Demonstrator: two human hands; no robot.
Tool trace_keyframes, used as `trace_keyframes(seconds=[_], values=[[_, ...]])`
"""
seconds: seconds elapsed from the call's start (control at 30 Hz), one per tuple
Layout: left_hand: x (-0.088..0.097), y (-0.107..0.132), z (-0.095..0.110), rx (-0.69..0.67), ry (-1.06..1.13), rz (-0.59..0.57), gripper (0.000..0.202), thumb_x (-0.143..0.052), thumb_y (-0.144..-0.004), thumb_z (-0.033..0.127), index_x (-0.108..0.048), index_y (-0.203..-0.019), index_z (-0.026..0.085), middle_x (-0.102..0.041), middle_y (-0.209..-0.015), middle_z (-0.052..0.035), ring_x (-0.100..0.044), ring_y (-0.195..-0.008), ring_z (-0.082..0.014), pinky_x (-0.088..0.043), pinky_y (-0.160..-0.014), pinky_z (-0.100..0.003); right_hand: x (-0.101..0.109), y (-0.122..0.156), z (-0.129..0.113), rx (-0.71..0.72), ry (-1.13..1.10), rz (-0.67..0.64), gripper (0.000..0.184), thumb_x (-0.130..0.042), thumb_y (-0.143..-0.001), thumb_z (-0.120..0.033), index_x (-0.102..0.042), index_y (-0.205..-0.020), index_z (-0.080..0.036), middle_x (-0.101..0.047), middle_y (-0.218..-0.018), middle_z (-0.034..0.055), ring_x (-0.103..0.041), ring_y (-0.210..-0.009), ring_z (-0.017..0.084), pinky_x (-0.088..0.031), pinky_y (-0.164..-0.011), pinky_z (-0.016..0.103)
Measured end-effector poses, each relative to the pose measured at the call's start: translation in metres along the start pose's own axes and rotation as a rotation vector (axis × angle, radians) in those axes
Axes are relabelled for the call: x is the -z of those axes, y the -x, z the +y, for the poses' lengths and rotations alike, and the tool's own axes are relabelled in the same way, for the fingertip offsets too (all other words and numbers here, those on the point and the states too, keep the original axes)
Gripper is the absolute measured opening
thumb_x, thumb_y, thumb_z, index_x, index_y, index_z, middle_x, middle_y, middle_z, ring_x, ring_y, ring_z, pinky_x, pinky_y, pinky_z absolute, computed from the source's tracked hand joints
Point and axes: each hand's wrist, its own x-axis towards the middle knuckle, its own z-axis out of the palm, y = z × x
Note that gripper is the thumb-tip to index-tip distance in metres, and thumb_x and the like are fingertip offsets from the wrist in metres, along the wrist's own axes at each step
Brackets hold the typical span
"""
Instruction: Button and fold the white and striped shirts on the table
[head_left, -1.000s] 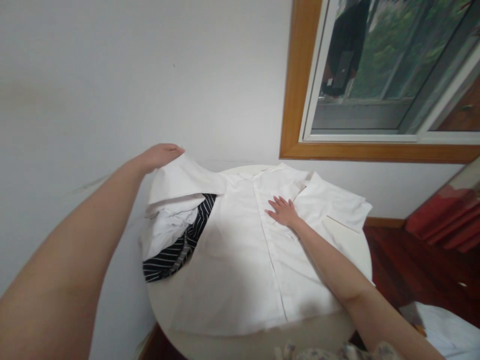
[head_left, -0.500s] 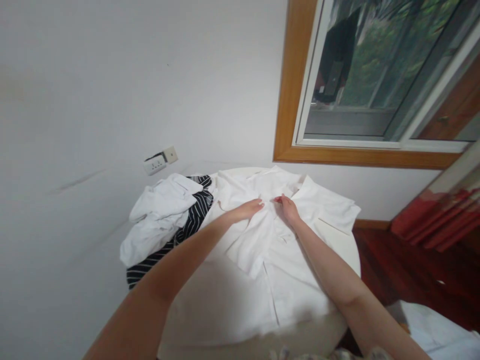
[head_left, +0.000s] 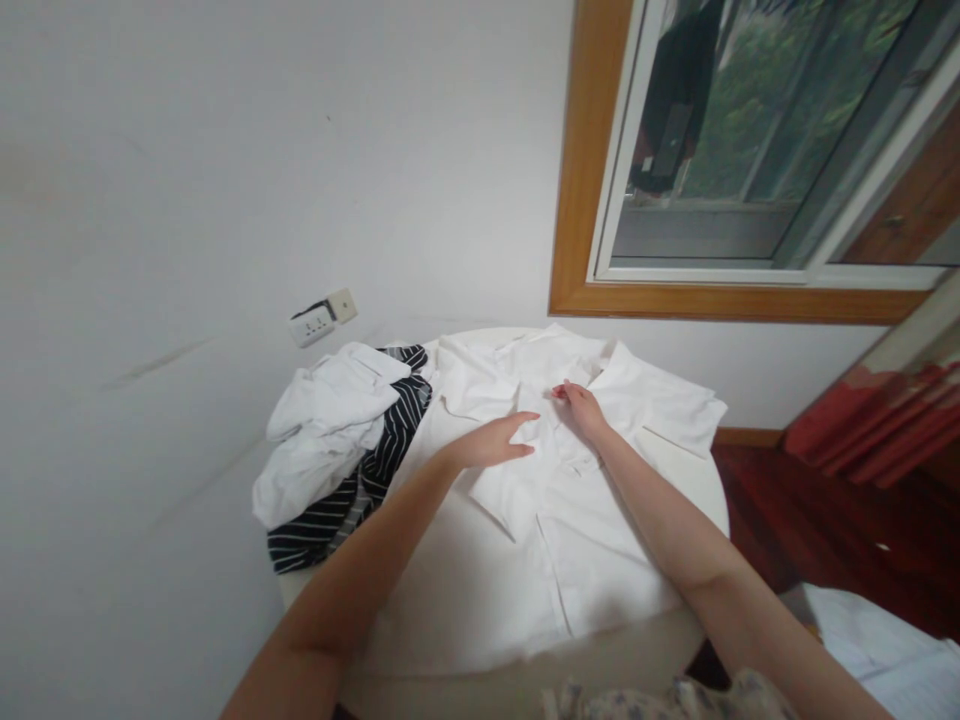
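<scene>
The white shirt (head_left: 525, 520) lies spread front-up on the round surface (head_left: 645, 655), collar at the far side. The left hand (head_left: 499, 443) rests open and flat on a sleeve folded across the chest, pinning the fold in place. The right hand (head_left: 581, 408) lies open, fingers extended, on the placket just below the collar, holding the cloth flat. At the left, a heap of white and striped garments (head_left: 341, 450) sits clear of the shirt.
</scene>
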Motion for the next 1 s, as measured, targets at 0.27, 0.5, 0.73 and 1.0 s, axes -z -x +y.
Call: trace_keyframes(seconds=[0.27,0.5,0.73,1.0], values=[[-0.044,-0.033,0.032,-0.143,0.578,-0.126,0.066,-0.042,-0.093,0.049,-0.014,-0.149,0.029,-0.062,-0.118,-0.0126,-0.066,-0.095,-0.0187,-0.050,-0.085,-0.037,0.057,0.000,-0.029,-0.178,0.162,-0.314,0.060,-0.038,-0.087,-0.062,-0.063,-0.116,-0.016,-0.068,-0.111,0.0122,-0.065,-0.092,0.022,-0.050,-0.080,0.032],[0.001,-0.007,-0.043,-0.116,-0.563,0.240,0.044,-0.044,-0.082,0.013,-0.061,-0.122,0.021,-0.062,-0.124,-0.0099,-0.049,-0.123,-0.0250,-0.035,-0.108,-0.044,0.105,0.031,-0.039,-0.145,0.342,-0.466,0.062,-0.039,-0.086,-0.066,-0.069,-0.112,-0.019,-0.066,-0.121,0.0086,-0.062,-0.102,0.025,-0.048,-0.090,0.035],[0.057,0.007,-0.096,0.093,-1.095,0.355,0.043,-0.036,-0.084,0.006,-0.059,-0.120,0.014,-0.052,-0.134,-0.0177,-0.038,-0.132,-0.0312,-0.026,-0.108,-0.050,0.123,0.043,-0.031,-0.058,0.516,-0.529,0.028,-0.070,-0.064,-0.046,-0.073,-0.072,-0.020,-0.073,-0.078,0.0043,-0.062,-0.071,0.022,-0.047,-0.066,0.030],[0.082,-0.008,-0.075,0.272,-1.118,0.352,0.036,-0.032,-0.087,0.009,-0.063,-0.104,0.014,-0.059,-0.107,-0.0184,-0.053,-0.100,-0.0302,-0.041,-0.078,-0.042,0.126,0.048,-0.029,0.026,0.375,-0.535,0.035,-0.058,-0.075,-0.052,-0.063,-0.071,-0.018,-0.062,-0.067,-0.0011,-0.051,-0.060,0.014,-0.039,-0.058,0.024]])
